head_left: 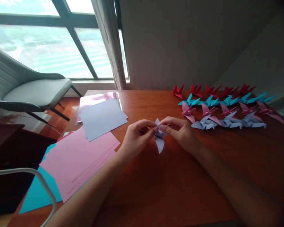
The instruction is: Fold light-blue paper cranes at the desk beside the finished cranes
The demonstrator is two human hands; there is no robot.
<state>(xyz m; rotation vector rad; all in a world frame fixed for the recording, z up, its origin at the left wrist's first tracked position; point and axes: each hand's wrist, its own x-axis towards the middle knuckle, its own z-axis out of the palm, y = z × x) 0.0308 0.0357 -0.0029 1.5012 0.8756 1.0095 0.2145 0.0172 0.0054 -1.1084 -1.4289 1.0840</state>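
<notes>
Between both hands is a pale lavender origami crane (159,143), one pointed wing hanging toward me and another tip poking up behind the fingers. My left hand (140,134) pinches its middle from the left with thumb and forefinger. From the right, my right hand (178,130) pinches the same folded paper, its fingertips almost meeting the left ones. The fingers cover the crane's centre. Just right of my right hand starts a row of finished lavender cranes (204,123).
Pink cranes (208,110), turquoise cranes (210,101) and red cranes (211,91) stand in rows at the back right. On the left lie lavender sheets (103,118), pink sheets (78,157) and turquoise sheets (41,192). A chair (35,91) stands by the window.
</notes>
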